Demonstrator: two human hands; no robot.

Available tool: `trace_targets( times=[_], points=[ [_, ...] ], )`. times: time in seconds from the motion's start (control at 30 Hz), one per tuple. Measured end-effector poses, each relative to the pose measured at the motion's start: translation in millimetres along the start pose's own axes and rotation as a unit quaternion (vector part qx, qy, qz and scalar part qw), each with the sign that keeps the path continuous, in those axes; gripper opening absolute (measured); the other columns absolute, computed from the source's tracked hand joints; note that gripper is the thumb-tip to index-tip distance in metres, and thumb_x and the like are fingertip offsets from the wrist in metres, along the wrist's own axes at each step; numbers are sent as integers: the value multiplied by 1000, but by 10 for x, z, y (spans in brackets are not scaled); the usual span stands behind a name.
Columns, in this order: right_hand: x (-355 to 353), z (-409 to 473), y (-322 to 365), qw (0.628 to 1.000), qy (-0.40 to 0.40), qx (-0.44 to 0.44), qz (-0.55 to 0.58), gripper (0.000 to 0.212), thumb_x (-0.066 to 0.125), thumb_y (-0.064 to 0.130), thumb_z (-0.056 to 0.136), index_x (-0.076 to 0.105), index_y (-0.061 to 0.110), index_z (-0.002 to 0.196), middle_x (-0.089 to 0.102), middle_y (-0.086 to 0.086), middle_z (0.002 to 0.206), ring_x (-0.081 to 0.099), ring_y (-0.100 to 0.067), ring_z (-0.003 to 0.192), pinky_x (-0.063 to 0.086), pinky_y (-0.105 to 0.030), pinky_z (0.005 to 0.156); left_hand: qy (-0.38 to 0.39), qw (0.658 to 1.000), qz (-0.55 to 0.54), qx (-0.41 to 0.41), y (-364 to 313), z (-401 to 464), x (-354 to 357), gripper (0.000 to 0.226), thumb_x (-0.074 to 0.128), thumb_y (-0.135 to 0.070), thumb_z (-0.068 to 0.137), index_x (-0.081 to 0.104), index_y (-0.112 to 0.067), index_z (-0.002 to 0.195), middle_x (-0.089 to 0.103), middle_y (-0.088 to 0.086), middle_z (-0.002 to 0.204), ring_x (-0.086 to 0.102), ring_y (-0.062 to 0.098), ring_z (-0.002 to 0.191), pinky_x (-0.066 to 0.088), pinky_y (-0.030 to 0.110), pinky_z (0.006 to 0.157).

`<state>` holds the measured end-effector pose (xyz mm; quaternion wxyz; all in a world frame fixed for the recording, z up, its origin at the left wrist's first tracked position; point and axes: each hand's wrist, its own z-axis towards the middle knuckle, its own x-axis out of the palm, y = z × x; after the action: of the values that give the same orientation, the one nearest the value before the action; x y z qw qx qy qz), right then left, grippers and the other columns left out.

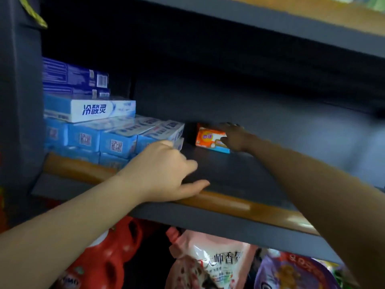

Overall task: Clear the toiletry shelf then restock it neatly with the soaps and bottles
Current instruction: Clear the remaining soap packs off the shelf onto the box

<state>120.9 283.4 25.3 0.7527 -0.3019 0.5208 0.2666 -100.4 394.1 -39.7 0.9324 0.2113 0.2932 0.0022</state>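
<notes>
A shop; stacked toothpaste boxes (116, 140); detergent pouches (208, 261).

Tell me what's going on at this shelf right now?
A person is working at a dark shelf. Their right hand holds an orange soap pack deep on the shelf, while the left hand rests by the stacked blue toothpaste boxes. The rest of that shelf is bare. Detergent pouches sit below.

Right hand (234, 137): your fingers curl round the orange soap box (210, 138) deep on the shelf (218, 172).
Left hand (164, 170): your relaxed fingers touch the blue boxes (116, 140).
</notes>
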Motion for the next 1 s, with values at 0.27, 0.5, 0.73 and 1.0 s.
trace_targets(
  times=[0.27,0.5,0.73,1.0],
  points=[
    [268,460,-137,998,21,26,-61,65,61,34,85,32,14,140,40,-18,136,42,-37,121,42,-44,100,-35,998,-39,-25,-13,7,2,42,41,-54,80,36,-22,54,45,0,39,45,28,39,49,34,53],
    [48,-5,61,999,2,9,-35,42,62,30,87,42,18,121,55,-8,124,55,-31,110,47,-41,88,-45,997,-54,-36,-26,-13,-21,41,42,-51,79,39,-21,51,44,-1,38,42,26,39,50,34,53],
    [-431,-1662,211,969,-225,-47,94,38,69,30,80,54,17,113,62,-4,106,57,-29,98,47,-38,77,-112,988,-20,-102,-166,-54,-180,56,50,-59,74,50,-12,104,62,9,93,61,29,85,44,34,75],
    [-317,-2729,477,873,-417,-120,221,43,78,28,66,61,11,102,57,6,94,56,-10,87,43,-16,77,-204,927,-269,-163,-1047,-155,-708,45,64,-38,76,49,-21,114,50,-21,105,49,-5,99,34,6,88]
  ],
)
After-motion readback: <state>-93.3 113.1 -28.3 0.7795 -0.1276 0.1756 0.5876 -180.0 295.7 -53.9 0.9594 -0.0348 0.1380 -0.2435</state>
